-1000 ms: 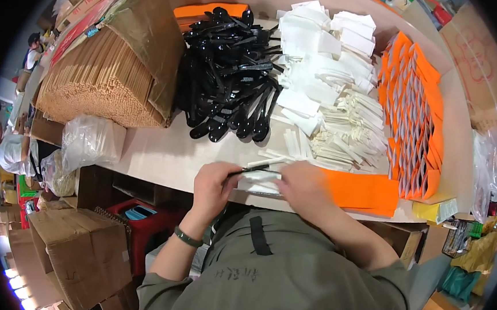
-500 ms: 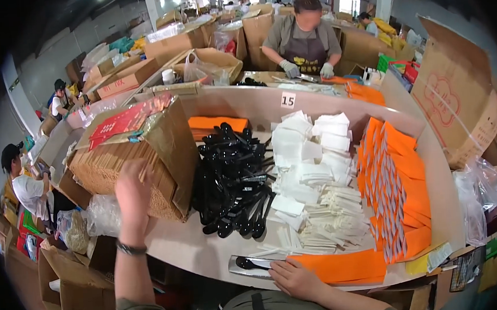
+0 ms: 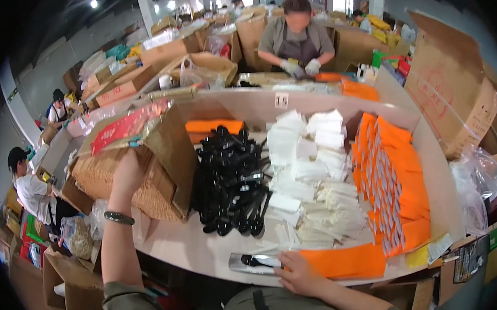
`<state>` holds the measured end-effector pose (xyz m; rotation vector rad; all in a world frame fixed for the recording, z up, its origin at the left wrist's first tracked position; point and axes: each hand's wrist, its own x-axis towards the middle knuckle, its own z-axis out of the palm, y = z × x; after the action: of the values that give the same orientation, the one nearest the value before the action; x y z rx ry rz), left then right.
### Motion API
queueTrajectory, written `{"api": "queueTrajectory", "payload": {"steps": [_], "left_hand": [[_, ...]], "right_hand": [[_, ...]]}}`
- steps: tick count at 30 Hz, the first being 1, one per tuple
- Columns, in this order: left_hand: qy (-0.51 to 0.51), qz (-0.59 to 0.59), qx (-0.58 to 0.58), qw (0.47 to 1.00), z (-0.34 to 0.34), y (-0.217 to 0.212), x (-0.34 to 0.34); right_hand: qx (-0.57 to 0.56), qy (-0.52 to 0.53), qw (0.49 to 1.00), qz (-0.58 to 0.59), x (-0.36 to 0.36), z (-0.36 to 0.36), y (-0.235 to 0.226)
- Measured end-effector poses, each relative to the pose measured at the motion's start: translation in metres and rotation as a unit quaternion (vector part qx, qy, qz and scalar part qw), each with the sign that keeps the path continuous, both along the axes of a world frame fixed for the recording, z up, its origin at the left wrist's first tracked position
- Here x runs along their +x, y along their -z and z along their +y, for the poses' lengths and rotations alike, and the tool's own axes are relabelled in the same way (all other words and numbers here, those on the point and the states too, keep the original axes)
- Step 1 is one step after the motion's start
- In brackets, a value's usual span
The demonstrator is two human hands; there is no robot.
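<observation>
My left hand (image 3: 128,178) reaches into the open side of a cardboard box packed with thin wooden sticks (image 3: 97,177). Its fingertips are lost among the sticks, so I cannot see whether they pinch any. At the table's front edge my right hand (image 3: 297,272) lies with fingers spread over an orange packet (image 3: 342,262). The packet's silver end (image 3: 239,263) points left, and a black spoon (image 3: 256,260) rests in it, partly under my fingers. Farther in are a heap of black spoons (image 3: 227,179), white paper packets (image 3: 288,146) and stacked orange packets (image 3: 406,184).
The table's raised rim (image 3: 337,100) curves around the heaps. Beyond it a gloved co-worker (image 3: 298,42) handles things at another table. A tall open carton (image 3: 445,83) stands at the right, and another carton (image 3: 82,293) sits below the table at the left.
My left hand has gone deeper and higher into the stick box, its fingers now hidden. My right hand has shifted slightly right on the packet. The view has moved a little.
</observation>
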<state>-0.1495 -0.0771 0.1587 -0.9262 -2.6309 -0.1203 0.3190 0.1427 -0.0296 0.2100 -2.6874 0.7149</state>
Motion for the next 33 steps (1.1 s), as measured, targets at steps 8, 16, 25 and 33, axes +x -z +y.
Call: {"api": "queueTrajectory", "payload": {"steps": [8,16,25,33], "left_hand": [[-0.069,-0.340,0.459,0.818,-0.080,0.119,0.167],[0.160,-0.465,0.091,0.866,-0.007,0.143,0.191],[0.098,-0.303,0.087,0.944,0.055,0.159,0.280],[0.247,-0.711,0.251,0.609,0.082,0.155,0.323]], "right_hand": [[-0.030,0.037,0.998,-0.027,-0.010,0.020,-0.015],[0.035,0.044,0.996,-0.074,0.005,0.014,-0.019],[0.045,0.084,0.992,-0.088,-0.017,-0.001,-0.034],[-0.024,0.090,0.996,-0.008,-0.014,0.005,-0.015]]}}
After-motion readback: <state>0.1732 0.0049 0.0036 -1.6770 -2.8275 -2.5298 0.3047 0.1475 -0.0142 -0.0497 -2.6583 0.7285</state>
